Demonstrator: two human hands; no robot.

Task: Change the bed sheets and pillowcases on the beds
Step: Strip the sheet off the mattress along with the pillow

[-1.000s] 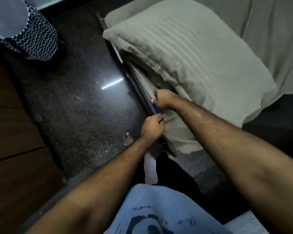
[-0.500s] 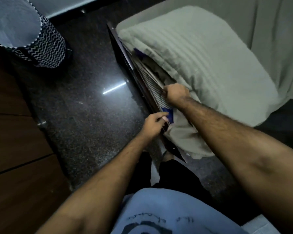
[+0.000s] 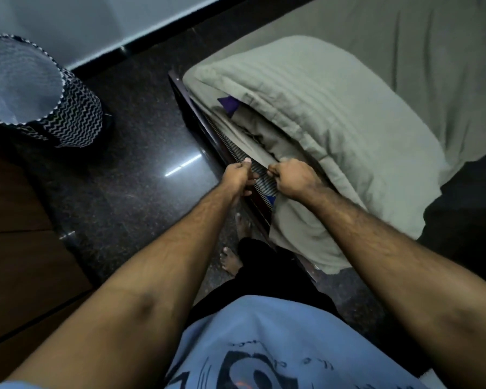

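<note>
A grey-green striped pillow [image 3: 328,113] lies at the bed's edge on top of the grey-green sheet [image 3: 300,234]. Below the sheet shows the mattress's black-and-white striped side [image 3: 237,148] with blue patches. My right hand [image 3: 293,176] grips the sheet's edge just under the pillow. My left hand [image 3: 240,175] is curled at the dark wooden bed frame [image 3: 191,113], thumb up, and seems to pinch the same edge; what its fingers hold is hidden.
A laundry basket with a black-and-white zigzag pattern [image 3: 65,119] stands on the dark polished floor [image 3: 141,169] at the left. Brown wooden furniture [image 3: 17,262] fills the lower left. My bare feet [image 3: 230,259] stand beside the frame. A white wall runs along the top.
Both hands have moved a little further along the bed edge. The sheet's edge is drawn up, baring more of the striped mattress side. The camera has tilted up.
</note>
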